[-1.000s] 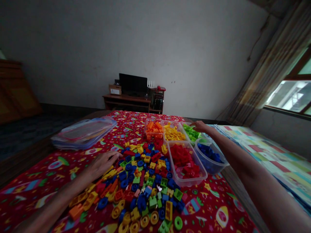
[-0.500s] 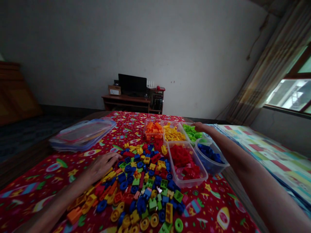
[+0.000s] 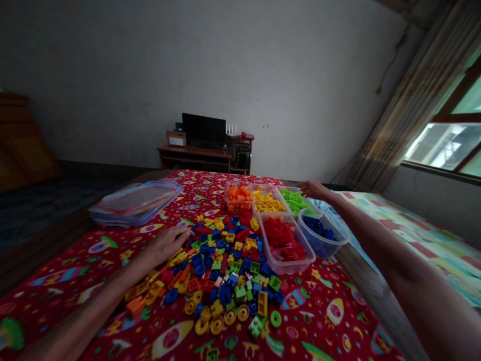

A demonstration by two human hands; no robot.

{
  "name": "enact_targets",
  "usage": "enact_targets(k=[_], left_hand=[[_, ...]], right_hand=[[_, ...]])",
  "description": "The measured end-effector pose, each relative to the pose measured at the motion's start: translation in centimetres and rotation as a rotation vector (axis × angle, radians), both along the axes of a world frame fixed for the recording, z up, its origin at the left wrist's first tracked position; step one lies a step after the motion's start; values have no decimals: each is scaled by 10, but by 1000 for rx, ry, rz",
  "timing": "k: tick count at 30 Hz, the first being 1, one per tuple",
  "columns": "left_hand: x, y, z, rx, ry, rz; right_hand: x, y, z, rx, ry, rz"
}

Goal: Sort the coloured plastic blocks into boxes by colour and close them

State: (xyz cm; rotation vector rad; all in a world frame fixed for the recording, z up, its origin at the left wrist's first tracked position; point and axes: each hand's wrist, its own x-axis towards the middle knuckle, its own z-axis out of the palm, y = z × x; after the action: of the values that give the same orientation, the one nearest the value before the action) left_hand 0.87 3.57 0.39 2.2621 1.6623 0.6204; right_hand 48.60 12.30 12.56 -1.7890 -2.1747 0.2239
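My left hand (image 3: 169, 245) lies at the left edge of a loose pile of mixed-colour toy building blocks (image 3: 225, 265), its fingers loosely stretched and no block seen in them. At the far right, my right hand (image 3: 314, 190) is held over the rim of a clear box of light green blocks (image 3: 295, 199), fingers partly apart, with nothing visible in them. Around that box stand a box of yellow blocks (image 3: 266, 200), a box of orange blocks (image 3: 239, 194), a box of red blocks (image 3: 281, 238) and a round tub of blue blocks (image 3: 319, 229).
Stacked clear lids (image 3: 137, 203) lie on the left of the red patterned cloth (image 3: 169, 326). Beyond the table stands a desk (image 3: 195, 151) with a monitor (image 3: 204, 130). A bed with a checked cover (image 3: 406, 225) is on the right.
My right hand has lifted slightly and its fingers have loosened over the green box. My left hand stays beside the pile. The view has shifted a little.
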Motion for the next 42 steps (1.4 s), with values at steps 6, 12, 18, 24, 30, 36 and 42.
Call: enact_targets(k=[6, 12, 18, 24, 30, 36, 42], left_hand=[[3, 2, 5, 266, -54, 89], [15, -8, 7, 5, -62, -38], [23, -12, 8, 6, 22, -231], [26, -10, 16, -17, -34, -266], [20, -6, 15, -77, -147, -283], [14, -15, 31, -199, -264, -248], [5, -15, 40, -151, -168, -167]], right_hand=[[-71, -53, 8, 53, 266, 186], [-158, -123, -15, 98, 202, 460], [-206, -143, -55, 115, 2, 391], [-223, -142, -78, 101, -224, 402], [-223, -150, -75, 101, -148, 347], [-214, -146, -76, 195, -18, 403], [-209, -143, -72, 229, 117, 439]])
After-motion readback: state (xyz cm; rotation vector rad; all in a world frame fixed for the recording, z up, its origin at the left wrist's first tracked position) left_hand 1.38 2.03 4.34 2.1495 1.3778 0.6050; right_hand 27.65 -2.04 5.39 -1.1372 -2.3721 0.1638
